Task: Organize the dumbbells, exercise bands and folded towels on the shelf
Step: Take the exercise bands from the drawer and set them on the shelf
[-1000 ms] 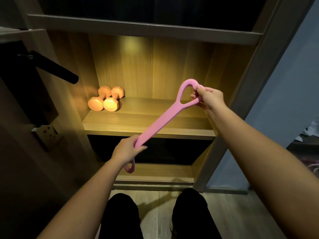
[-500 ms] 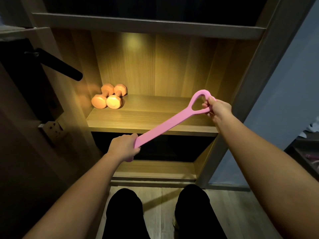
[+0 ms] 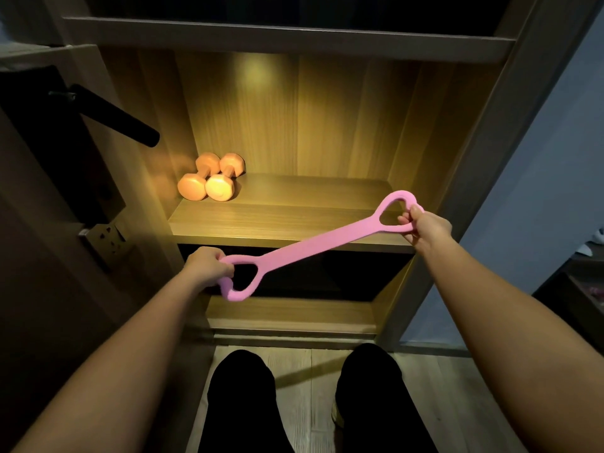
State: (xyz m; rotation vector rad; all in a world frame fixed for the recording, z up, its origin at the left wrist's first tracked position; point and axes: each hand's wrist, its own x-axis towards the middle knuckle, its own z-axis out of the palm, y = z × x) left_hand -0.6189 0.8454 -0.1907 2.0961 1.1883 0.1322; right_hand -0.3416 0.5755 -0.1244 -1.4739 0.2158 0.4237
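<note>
I see the pink exercise band [image 3: 313, 248] in the air, in front of the lit shelf board [image 3: 294, 220]. It is pulled out in one slanted line from lower left to upper right and has a loop at each end. My view shows the left hand [image 3: 207, 266] with its fingers curled round the lower loop, in front of the dark compartment under the board. The right hand [image 3: 425, 225] pinches the rim of the upper loop between thumb and fingers, near the front right corner of the board. I cannot tell if the band touches the front edge of the board where it crosses it. The two orange dumbbells [image 3: 210, 181] lie side by side on the board at its left back corner, close to the side wall and well apart from the band. To the left I see a dark door handle [image 3: 114, 116] and, lower, a wall socket [image 3: 106, 238]. At the bottom, two legs in black trousers [image 3: 242, 403] stand on the pale wooden floor [image 3: 307, 387].
</note>
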